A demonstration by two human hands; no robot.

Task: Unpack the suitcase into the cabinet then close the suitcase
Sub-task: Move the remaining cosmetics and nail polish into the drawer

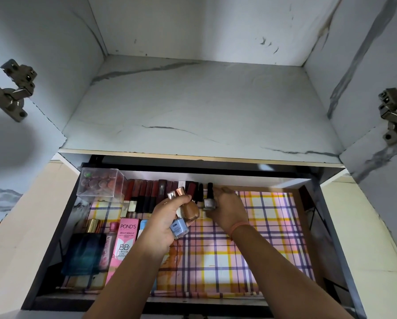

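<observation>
Unpacking looked well under way: the cabinet's pulled-out drawer [304,203] already held a row of lipsticks [146,192], a clear box [100,183] and a pink cream carton [123,245] along its back and left side. The left hand [165,223] gripped a cluster of nail polish bottles [190,211], and the right hand [227,208] pinched a silver bottle [209,203] at the row's end. The suitcase was out of view, so what remained in it could not be judged; closing it was probably still to come.
</observation>
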